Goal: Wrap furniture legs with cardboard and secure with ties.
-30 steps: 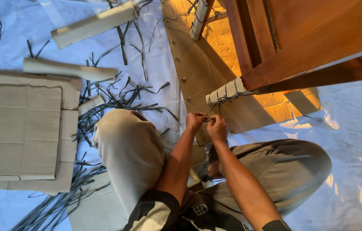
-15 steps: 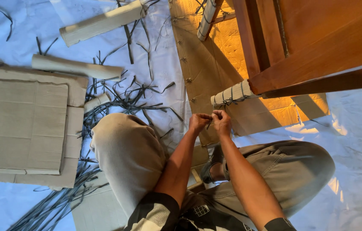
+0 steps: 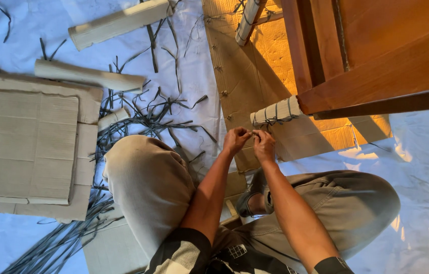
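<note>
Single head-worn view, looks steeply down over crouched person's knees at floor sheet (image 3: 16, 25). Close range: hands (image 3: 250, 141) near frame centre, wrapped furniture leg (image 3: 275, 111) just beyond them. Wooden furniture (image 3: 377, 50) fills upper right. No second view.

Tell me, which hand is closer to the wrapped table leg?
Right. The right hand sits just below the wrapped leg; the left hand is further to its left.
</note>
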